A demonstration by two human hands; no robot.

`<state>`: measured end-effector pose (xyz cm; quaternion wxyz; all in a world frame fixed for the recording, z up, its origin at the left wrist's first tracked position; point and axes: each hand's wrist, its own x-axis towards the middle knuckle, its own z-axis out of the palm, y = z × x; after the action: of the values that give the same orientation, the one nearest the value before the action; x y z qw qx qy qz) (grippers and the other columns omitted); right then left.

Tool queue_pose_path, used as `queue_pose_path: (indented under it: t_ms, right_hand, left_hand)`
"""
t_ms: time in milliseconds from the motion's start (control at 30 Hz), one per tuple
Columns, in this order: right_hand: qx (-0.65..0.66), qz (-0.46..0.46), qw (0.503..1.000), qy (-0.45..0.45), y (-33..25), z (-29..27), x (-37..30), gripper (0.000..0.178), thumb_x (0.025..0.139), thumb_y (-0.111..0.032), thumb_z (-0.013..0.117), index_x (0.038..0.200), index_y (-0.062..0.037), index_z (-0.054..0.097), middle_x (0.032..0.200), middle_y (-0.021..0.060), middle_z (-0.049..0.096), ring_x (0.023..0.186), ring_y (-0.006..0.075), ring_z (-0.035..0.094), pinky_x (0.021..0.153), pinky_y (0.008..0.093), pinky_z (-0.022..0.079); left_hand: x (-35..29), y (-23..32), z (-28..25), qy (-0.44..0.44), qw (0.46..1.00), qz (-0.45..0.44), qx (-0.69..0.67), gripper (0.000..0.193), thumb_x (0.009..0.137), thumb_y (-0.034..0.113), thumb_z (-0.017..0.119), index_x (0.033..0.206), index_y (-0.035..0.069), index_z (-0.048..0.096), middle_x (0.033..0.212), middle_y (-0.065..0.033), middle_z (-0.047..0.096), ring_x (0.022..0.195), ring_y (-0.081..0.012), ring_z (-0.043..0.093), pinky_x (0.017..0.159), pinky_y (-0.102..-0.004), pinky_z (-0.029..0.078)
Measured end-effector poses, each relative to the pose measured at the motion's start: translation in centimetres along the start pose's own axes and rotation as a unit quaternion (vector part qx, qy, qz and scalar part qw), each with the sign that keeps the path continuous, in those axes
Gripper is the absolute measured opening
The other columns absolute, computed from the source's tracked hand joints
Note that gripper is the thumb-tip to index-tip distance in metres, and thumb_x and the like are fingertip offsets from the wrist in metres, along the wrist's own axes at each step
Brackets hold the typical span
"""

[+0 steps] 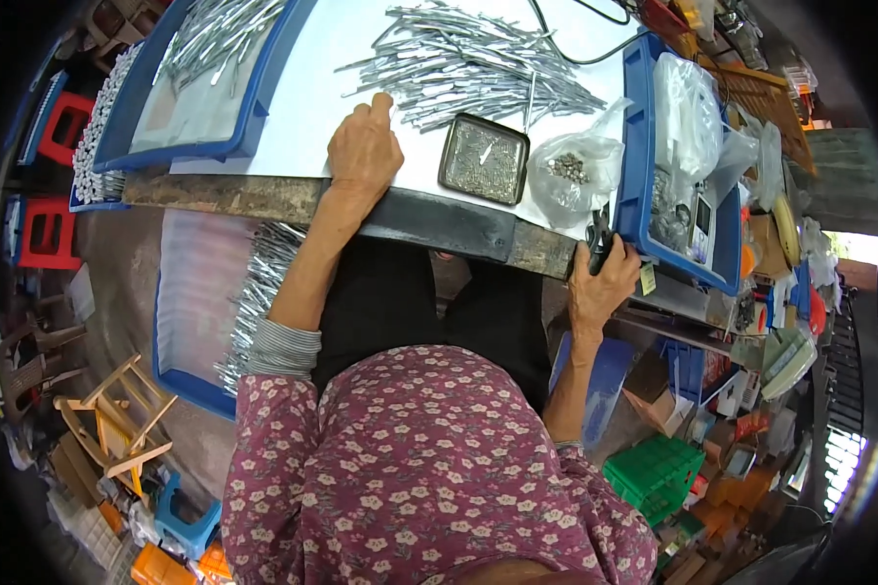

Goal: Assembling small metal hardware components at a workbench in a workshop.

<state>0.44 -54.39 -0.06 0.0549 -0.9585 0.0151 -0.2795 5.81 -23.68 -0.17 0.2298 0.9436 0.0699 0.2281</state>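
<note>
Table (302, 127) spans the top of my view, bearing a blue left tray (185, 153) and a blue right tray (636, 146). Between them I see the rod pile (468, 68). The left hand (366, 151) is just below it, fingers curled; I cannot tell whether they pinch anything. The right hand (603, 288) is at the front edge. Near it I see a clear bag (561, 200), then a square tin (524, 168). The black tool (599, 232) lies between right thumb and fingers; I cannot tell if they clamp it.
</note>
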Motion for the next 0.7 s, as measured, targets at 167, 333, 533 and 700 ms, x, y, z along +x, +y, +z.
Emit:
queue_pose_path:
  t_ms: [167, 333, 533, 700]
  right_hand:
    - [0.026, -0.006, 1.0, 0.005, -0.8, -1.4, 0.0, 0.039, 0.072, -0.017, 0.065, 0.104, 0.0012, 0.054, 0.101, 0.0172, 0.049, 0.095, 0.0344, 0.047, 0.082, 0.0429, 0.038]
    - [0.211, -0.035, 0.976, 0.045, -3.0, -3.0, 0.5, 0.026, 0.069, 0.003, 0.058, 0.095, 0.0019, 0.055, 0.092, 0.0165, 0.054, 0.089, 0.0327, 0.05, 0.078, 0.0387, 0.04]
    - [0.304, -0.208, 0.929, -0.028, -8.2, -1.7, 4.0, 0.02, 0.07, 0.007, 0.057, 0.088, -0.0014, 0.057, 0.081, 0.0122, 0.055, 0.075, 0.0284, 0.054, 0.066, 0.0348, 0.043]
    - [0.226, -0.3, 0.926, -0.045, -10.5, 2.7, 6.5, 0.019, 0.066, 0.0, 0.059, 0.083, -0.005, 0.055, 0.078, 0.0098, 0.05, 0.075, 0.0269, 0.05, 0.064, 0.0358, 0.041]
  left_hand:
    - [-0.5, 1.4, 0.0, 0.087, 0.993, 0.064, -0.055, 0.021, 0.07, -0.004, 0.049, 0.089, 0.002, 0.054, 0.079, -0.0157, 0.054, 0.077, -0.032, 0.054, 0.067, -0.0391, 0.045]
    - [-0.6, 4.0, 0.5, 0.021, 0.979, 0.088, -0.182, 0.018, 0.069, -0.004, 0.049, 0.086, 0.0, 0.055, 0.081, -0.0156, 0.052, 0.078, -0.0316, 0.052, 0.07, -0.0387, 0.044]
    - [-1.0, 4.2, 2.6, 0.003, 0.977, 0.079, -0.196, 0.017, 0.071, -0.002, 0.049, 0.087, -0.001, 0.055, 0.082, -0.0168, 0.055, 0.078, -0.0321, 0.054, 0.07, -0.0381, 0.044]
    - [-1.0, 4.2, 2.6, -0.014, 0.962, 0.046, -0.269, 0.016, 0.072, 0.0, 0.051, 0.088, -0.002, 0.054, 0.085, -0.0175, 0.057, 0.079, -0.033, 0.056, 0.073, -0.0387, 0.044]
